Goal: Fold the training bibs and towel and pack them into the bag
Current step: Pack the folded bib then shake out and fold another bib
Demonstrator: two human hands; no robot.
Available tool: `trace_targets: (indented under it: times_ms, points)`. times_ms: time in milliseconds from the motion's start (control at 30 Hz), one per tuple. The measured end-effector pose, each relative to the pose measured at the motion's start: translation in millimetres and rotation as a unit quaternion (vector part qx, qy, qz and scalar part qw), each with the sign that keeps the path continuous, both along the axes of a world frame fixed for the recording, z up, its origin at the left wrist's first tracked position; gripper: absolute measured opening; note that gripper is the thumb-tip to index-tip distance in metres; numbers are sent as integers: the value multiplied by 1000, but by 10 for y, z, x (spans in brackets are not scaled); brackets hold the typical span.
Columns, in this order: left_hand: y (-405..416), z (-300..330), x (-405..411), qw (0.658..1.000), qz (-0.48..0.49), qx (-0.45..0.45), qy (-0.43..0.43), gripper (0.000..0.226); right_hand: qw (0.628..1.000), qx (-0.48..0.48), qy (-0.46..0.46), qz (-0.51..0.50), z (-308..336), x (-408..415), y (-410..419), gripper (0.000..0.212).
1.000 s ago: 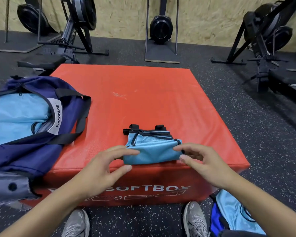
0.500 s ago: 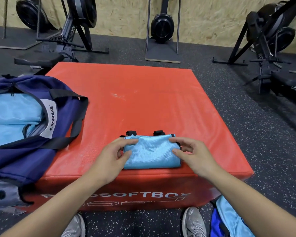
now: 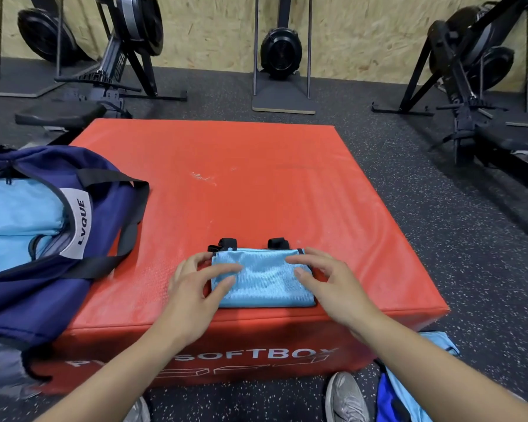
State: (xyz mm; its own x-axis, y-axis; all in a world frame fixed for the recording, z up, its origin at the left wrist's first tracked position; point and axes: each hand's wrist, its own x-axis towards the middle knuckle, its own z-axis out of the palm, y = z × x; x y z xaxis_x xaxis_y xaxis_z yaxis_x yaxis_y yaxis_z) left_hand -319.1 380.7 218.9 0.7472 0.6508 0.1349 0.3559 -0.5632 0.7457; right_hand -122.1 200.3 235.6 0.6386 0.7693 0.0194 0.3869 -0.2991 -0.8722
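A light blue training bib (image 3: pixel 264 280) with black trim lies folded into a small rectangle near the front edge of the red soft box (image 3: pixel 256 184). My left hand (image 3: pixel 195 287) rests on its left end, fingers spread over the cloth. On its right end my right hand (image 3: pixel 326 281) presses with relaxed fingers. The navy bag (image 3: pixel 83 239) stands open at the box's left corner, with light blue fabric (image 3: pixel 16 220) inside it.
More blue fabric (image 3: pixel 409 391) lies on the floor by my right shoe (image 3: pixel 345 397). Rowing machines (image 3: pixel 122 56) and black equipment stands (image 3: pixel 470 86) line the wall behind the box. Dark rubber floor surrounds it.
The bib's near flap was folded over, hiding the black-trimmed layers. Both hands moved from its front corners onto its top and now flatten it.
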Motion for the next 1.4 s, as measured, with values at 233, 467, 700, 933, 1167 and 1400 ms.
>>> trace_targets:
  times_ms: [233,467,700,933,1167,1400]
  points:
    - [27,-142,0,999,-31,26,19,32,993,-87,-83,8,-35,-83,-1,38]
    - [2,7,32,996,-81,-8,-22,44,1000,8,0,-23,33,-195,13,39]
    - [100,332,-116,985,-100,-80,-113,42,982,99,156,-50,309,-407,47,39]
    - [275,780,-781,992,-90,-33,-79,53,954,135,267,-33,265,-1084,243,44]
    - [797,1226,-1754,998,-5,14,-58,55,938,152,309,44,476,-1853,1085,45]
    - [1607,1571,-2643,992,93,72,-34,55,918,156,346,113,703,-2607,2256,45]
